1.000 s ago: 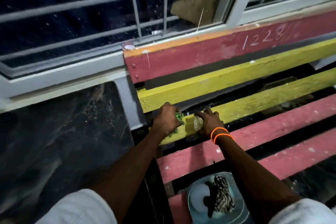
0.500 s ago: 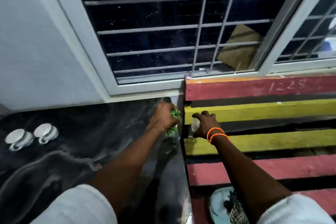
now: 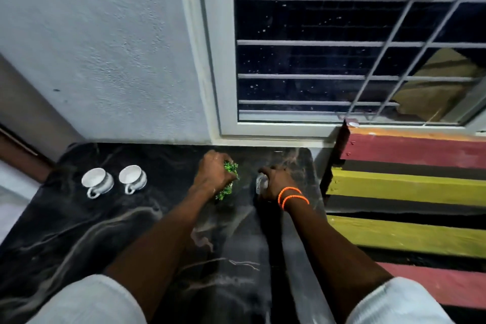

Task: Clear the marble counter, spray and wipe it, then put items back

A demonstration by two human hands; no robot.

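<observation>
Clutching green plant [image 3: 228, 179] left hand [image 3: 213, 175], clear object [image 3: 261, 183] right hand [image 3: 276, 183]

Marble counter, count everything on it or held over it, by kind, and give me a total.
White cups: 2
Small green plants, in the left hand: 1
Small clear items, in the right hand: 1
Total: 4

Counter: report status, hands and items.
Left hand shut on plant; right hand shut on glass. Both over counter. Two cups at left, clear of hands.
</observation>
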